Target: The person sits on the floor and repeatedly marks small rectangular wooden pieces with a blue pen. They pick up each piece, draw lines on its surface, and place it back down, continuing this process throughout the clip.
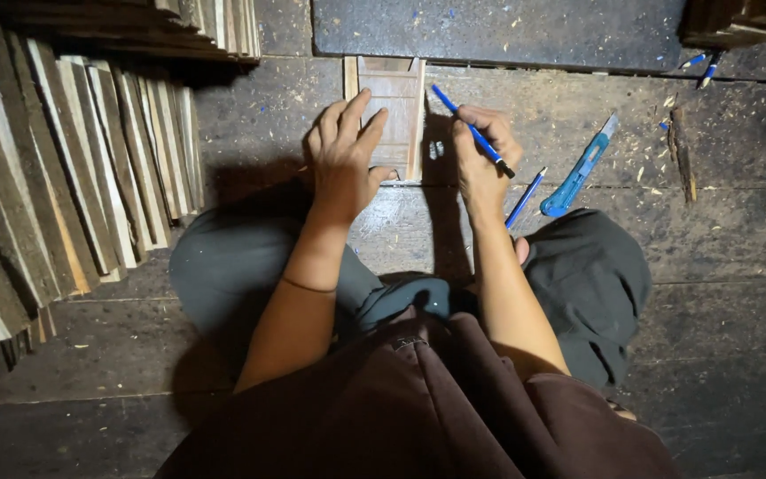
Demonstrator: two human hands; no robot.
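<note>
A small wooden frame piece [398, 99] with raised side rails lies flat on the dark plank floor in front of my crossed legs. My left hand [343, 155] rests palm-down on its lower left part, fingers spread. My right hand [482, 151] is just right of the piece and grips a blue pen [472, 131], which points up-left over the floor beside the right rail.
A second blue pen [525, 198] and a blue utility knife [579, 168] lie right of my right hand. Several thin wooden slats [73, 168] are stacked along the left. A dark slab [498, 31] sits beyond the piece; a wood stick [682, 155] lies far right.
</note>
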